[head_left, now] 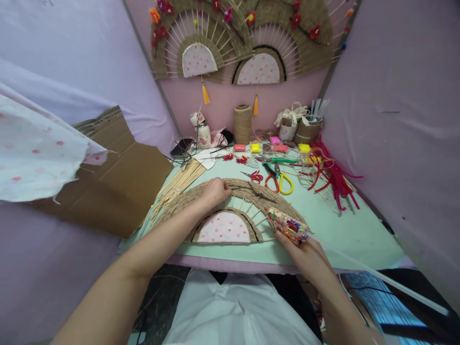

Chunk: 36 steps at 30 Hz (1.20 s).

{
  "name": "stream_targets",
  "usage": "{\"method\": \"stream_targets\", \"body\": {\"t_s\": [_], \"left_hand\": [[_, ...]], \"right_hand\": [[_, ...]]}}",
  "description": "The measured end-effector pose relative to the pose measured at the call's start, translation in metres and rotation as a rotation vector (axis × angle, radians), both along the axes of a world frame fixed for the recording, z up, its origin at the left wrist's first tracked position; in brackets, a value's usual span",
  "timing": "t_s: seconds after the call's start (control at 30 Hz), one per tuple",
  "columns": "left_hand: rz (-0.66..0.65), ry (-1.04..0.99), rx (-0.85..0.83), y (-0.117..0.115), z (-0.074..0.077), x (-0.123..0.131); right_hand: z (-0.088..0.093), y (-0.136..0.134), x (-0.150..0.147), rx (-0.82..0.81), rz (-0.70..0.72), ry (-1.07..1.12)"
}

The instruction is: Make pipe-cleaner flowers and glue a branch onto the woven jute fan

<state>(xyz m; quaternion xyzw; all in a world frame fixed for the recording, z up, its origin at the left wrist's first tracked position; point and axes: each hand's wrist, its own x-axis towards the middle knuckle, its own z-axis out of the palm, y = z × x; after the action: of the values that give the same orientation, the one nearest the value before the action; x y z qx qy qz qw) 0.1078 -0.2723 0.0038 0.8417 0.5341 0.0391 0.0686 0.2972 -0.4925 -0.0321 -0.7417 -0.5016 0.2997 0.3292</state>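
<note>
A half-round fan with a band of tan twine and thin wooden ribs lies at the table's front. White fabric with pink dots covers its inner half-disc, edged by a black line. My left hand rests on the outer band, its fingers pinched at the left end of a dark twig. In my right hand, beside the fan's right side, is a glue gun wrapped in floral cloth. A long translucent glue stick projects from its rear. The nozzle points left, over the ribs.
Scissors, small red-handled scissors and pliers lie behind the fan. Farther back stand a twine spool and pots. Red pipe cleaners lie right, bamboo sticks left, beside cardboard. Decorated fans hang behind.
</note>
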Motion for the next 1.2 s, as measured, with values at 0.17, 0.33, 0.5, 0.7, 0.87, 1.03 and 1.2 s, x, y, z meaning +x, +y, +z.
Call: {"method": "stream_targets", "body": {"t_s": [0.17,0.33,0.5,0.7,0.87,1.03,1.2], "left_hand": [[-0.065,-0.039,0.104,0.014,0.005,0.001],[-0.24,-0.038,0.161,0.04,0.007,0.007],[-0.311,-0.016,0.139,0.053,0.0,0.011],[-0.358,-0.037,0.119,0.058,-0.005,0.011],[-0.363,-0.063,0.098,0.059,-0.007,0.01],[-0.354,-0.065,0.093,0.06,-0.007,0.01],[-0.356,-0.071,0.13,0.061,0.002,0.009]], "right_hand": [[0.001,0.0,0.0,0.017,-0.003,-0.011],[0.001,0.0,-0.001,-0.014,-0.017,-0.009],[0.0,0.0,0.001,0.009,-0.01,-0.002],[-0.002,-0.001,0.002,0.004,-0.022,-0.008],[0.003,-0.001,0.0,0.012,-0.028,0.01],[0.004,0.0,-0.001,0.063,-0.023,0.029],[-0.001,-0.001,0.0,0.013,-0.03,0.026]]}}
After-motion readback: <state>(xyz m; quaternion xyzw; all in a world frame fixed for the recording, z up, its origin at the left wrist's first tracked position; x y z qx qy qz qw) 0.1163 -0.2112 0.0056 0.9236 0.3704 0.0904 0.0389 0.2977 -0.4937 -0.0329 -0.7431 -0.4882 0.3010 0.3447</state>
